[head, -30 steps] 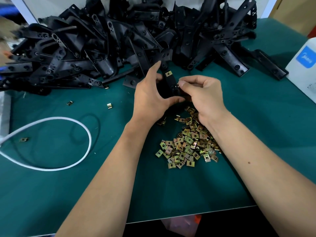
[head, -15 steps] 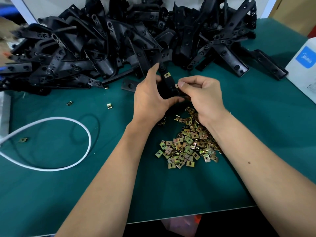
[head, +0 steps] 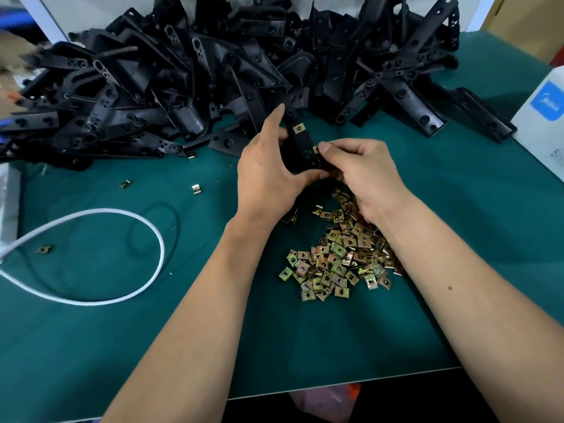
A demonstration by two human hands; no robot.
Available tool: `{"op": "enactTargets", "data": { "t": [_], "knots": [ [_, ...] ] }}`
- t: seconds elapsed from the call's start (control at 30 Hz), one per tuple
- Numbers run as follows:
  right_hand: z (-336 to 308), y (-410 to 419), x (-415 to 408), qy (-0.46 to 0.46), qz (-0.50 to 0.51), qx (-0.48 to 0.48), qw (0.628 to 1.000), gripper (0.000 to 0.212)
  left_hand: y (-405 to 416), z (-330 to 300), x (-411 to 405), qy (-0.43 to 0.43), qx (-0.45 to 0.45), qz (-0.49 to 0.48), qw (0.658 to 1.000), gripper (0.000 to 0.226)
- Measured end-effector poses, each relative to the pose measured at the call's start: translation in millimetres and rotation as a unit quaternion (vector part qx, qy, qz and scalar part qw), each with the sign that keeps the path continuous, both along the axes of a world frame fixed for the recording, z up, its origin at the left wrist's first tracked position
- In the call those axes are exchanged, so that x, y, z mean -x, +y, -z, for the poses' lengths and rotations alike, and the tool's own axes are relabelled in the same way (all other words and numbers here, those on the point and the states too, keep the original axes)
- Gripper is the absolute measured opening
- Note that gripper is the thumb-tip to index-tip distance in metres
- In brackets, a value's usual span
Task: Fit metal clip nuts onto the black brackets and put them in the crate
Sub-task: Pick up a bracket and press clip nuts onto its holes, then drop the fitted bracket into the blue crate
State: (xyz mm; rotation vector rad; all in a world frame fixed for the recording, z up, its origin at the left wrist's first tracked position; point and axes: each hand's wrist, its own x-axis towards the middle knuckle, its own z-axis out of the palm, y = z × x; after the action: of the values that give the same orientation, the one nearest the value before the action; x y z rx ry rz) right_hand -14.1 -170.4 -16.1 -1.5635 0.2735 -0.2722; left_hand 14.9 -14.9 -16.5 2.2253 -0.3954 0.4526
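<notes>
Along the left edge of the desk [head: 91,346], a white cable [head: 158,239] is lying in a loop, with a few stray clip nuts [head: 197,189] scattered near it on the green mat. Across the far edge, a big heap of black brackets [head: 213,80] is waiting to be fitted.

In the middle of the desk, just in front of that heap, the left hand [head: 268,178] is holding one bracket [head: 300,154] upright, its fingers wrapped around the lower part and the index finger reaching up along the side. One clip nut [head: 299,128] is already sitting on the bracket's upper end. The right hand [head: 363,175] is pinching a second clip nut [head: 316,149] between thumb and curled fingers and pressing it against the bracket's right edge. Compared with a second ago, this nut is showing further along the edge, while the bracket is staying in nearly the same pose, so the second nut seems to be sliding on but is probably not fully seated yet.

Toward the near edge, under the right wrist, the pile of loose clip nuts [head: 338,257] is lying ready. At the right edge a white box [head: 543,117] is standing. No crate is showing, so the finished bracket will have to go somewhere out of view.
</notes>
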Motion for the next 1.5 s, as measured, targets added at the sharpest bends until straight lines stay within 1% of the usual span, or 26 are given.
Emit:
{"op": "enactTargets", "data": {
  "t": [0.1,0.23,0.43,0.57,0.67,0.77,0.87,0.93,1.07,1.13,1.23,1.3,1.4,1.47,1.5],
  "knots": [
    [-0.5,-1.1,0.5,-0.007,-0.009,-0.001,1.000,0.006,-0.1,-1.1,0.5,0.002,-0.011,0.000,1.000,0.117],
    [0.1,-1.1,2.1,-0.032,0.000,0.067,0.997,0.006,1.1,-1.7,2.2,-0.007,-0.021,-0.007,1.000,0.117],
    [0.0,0.0,4.3,-0.057,-0.016,0.140,0.988,0.011,-1.2,-1.7,3.8,-0.015,-0.035,-0.004,0.999,0.118],
    [-1.1,3.6,5.8,-0.062,-0.007,0.137,0.989,0.012,-3.0,-1.7,5.7,-0.018,-0.031,-0.018,0.999,0.117],
    [-2.4,5.3,6.3,-0.082,-0.011,0.201,0.976,0.016,-3.8,-2.2,6.6,-0.015,-0.031,-0.038,0.999,0.116],
    [-3.7,7.2,6.0,-0.088,-0.047,0.257,0.961,0.021,-1.7,-4.0,5.9,-0.014,-0.031,-0.059,0.998,0.114],
    [-4.5,3.7,5.9,-0.084,-0.066,0.280,0.954,0.025,-1.1,-6.7,7.6,-0.006,-0.041,-0.063,0.997,0.112],
    [-6.0,2.2,7.5,-0.081,-0.065,0.289,0.952,0.019,-2.8,-7.3,8.4,-0.006,-0.051,-0.063,0.997,0.109],
    [-11.8,1.4,10.5,-0.082,0.001,0.302,0.950,0.011,-12.3,-11.0,14.5,-0.020,-0.076,-0.058,0.995,0.103],
    [-16.6,-1.6,12.7,-0.081,0.013,0.316,0.945,0.010,-18.1,-14.5,18.5,-0.029,-0.090,-0.060,0.994,0.101],
    [-23.7,-12.2,22.8,-0.082,0.024,0.352,0.932,0.016,-33.4,-24.0,24.9,-0.051,-0.106,-0.071,0.991,0.090],
    [-27.0,-19.8,31.6,-0.091,0.060,0.372,0.922,0.019,-48.3,-31.0,32.4,-0.075,-0.117,-0.067,0.988,0.083],
    [-32.5,-45.8,57.6,-0.117,0.159,0.333,0.922,0.015,-86.3,-43.1,47.2,-0.108,-0.120,-0.014,0.987,0.079],
    [-34.9,-69.9,77.3,-0.108,0.220,0.321,0.915,0.020,-117.1,-50.7,59.5,-0.124,-0.128,0.029,0.984,0.079],
    [-35.9,-86.8,90.3,-0.089,0.242,0.320,0.912,0.025,-136.9,-54.1,69.0,-0.136,-0.134,0.057,0.980,0.080]
  ]
}}
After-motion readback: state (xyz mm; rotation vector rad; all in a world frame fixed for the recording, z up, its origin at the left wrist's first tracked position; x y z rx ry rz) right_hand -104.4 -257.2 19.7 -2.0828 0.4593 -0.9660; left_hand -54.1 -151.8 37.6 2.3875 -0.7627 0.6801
